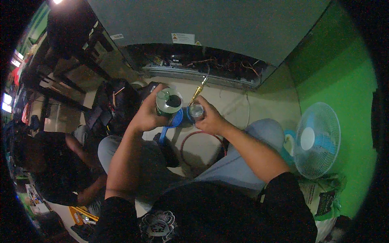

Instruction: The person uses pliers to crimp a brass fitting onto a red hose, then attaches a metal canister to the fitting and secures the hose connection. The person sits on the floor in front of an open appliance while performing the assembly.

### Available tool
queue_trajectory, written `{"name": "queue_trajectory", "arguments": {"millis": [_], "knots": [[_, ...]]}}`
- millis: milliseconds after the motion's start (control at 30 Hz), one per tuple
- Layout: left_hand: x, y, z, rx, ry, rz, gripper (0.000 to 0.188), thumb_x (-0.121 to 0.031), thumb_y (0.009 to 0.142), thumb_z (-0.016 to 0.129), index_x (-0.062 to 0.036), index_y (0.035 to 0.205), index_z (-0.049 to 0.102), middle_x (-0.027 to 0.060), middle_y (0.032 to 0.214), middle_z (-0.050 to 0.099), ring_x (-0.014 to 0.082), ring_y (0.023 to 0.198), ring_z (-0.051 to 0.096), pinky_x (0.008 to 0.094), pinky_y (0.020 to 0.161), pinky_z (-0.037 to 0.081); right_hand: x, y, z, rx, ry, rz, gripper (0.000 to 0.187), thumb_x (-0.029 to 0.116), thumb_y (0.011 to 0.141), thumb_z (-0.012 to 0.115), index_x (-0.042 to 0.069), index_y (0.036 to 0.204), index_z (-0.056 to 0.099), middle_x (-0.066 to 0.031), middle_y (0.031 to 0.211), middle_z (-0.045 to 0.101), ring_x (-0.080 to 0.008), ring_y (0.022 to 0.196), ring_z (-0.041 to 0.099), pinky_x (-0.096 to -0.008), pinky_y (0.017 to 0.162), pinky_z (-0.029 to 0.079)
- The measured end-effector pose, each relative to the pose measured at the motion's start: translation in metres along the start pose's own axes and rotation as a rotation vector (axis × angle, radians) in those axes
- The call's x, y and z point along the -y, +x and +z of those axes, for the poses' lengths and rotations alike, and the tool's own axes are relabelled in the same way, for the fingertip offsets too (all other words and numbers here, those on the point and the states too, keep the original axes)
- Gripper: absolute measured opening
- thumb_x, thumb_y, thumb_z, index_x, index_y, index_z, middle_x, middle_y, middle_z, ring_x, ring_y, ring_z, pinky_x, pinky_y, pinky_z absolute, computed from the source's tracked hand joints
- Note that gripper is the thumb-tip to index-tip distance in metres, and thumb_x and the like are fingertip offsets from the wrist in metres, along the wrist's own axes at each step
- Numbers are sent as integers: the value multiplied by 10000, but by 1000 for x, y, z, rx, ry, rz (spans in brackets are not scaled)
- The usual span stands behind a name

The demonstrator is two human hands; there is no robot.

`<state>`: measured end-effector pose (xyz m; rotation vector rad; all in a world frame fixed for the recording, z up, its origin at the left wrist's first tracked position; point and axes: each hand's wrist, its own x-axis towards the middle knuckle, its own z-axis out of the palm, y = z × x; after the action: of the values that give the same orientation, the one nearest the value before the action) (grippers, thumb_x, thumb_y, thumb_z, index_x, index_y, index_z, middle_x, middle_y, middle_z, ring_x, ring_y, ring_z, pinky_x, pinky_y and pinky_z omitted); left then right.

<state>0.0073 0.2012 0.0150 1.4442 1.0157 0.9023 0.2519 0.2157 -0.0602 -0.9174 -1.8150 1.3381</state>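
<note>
My left hand (150, 115) is closed around a round container (178, 108) with a pale rim, a clear piece and a dark patch at its top. My right hand (210, 117) is wrapped round a small cup (197, 110) with a greyish, shiny inside. Just beyond that cup, a brass-coloured nozzle (197, 92) with a silver tip slants up and away; whether my fingers touch it, I cannot tell. Under and between the hands lies a blue plastic dipper (176, 120), its handle toward me. The container and the cup are held apart, both above the tiled floor.
A large grey appliance (210, 20) stands ahead, its lower compartment (202, 67) exposing wires. A red hose (182, 148) loops on the floor between my knees. A dark bag (115, 101) and another person (52, 162) are at left. A fan (318, 139) stands by the green wall.
</note>
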Motion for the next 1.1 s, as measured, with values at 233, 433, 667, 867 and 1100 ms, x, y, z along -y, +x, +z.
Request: {"name": "queue_trajectory", "arguments": {"millis": [233, 433, 667, 867, 1100], "knots": [[0, -1, 4, 82, 170, 40, 686, -20, 598, 804, -50, 1222, 522, 60, 1101, 612, 155, 1049, 572, 317, 953, 462, 15, -10, 0, 63, -47, -67, 470, -64, 790, 673, 56, 1147, 392, -128, 987, 595, -216, 899, 619, -354, 768, 496], [-7, 0, 5, 103, 324, 128, 646, -18, 618, 803, -32, 1203, 528, 105, 1084, 634, 190, 1039, 604, 333, 930, 480, 12, -8, 1, 57, -104, -108, 472, -60, 778, 684, 50, 1145, 409, -145, 1004, 577, -259, 946, 608, -369, 813, 486], [-13, 3, 5, 159, 421, 131, 578, -18, 633, 790, -35, 1153, 539, 126, 1025, 647, 220, 997, 638, 355, 899, 494, 11, -8, 2, 49, -131, -53, 475, -58, 762, 686, 58, 1150, 438, -141, 1063, 540, -258, 1016, 582, -365, 873, 476], [-15, 4, 6, 153, 513, 101, 574, -19, 608, 781, -34, 1127, 536, 179, 998, 663, 353, 1000, 674, 403, 856, 512, 3, -9, 2, 106, -76, 37, 553, -117, 729, 619, 65, 1227, 462, -129, 1155, 571, -239, 1129, 565, -349, 982, 443], [-20, 2, 6, 141, 622, 98, 618, -43, 576, 777, -53, 1144, 535, 198, 1029, 666, 435, 1030, 650, 448, 851, 515, -5, -5, 8, 94, -74, -77, 453, -74, 748, 669, 48, 1108, 424, -162, 1057, 527, -317, 1018, 580, -403, 887, 467]]}}
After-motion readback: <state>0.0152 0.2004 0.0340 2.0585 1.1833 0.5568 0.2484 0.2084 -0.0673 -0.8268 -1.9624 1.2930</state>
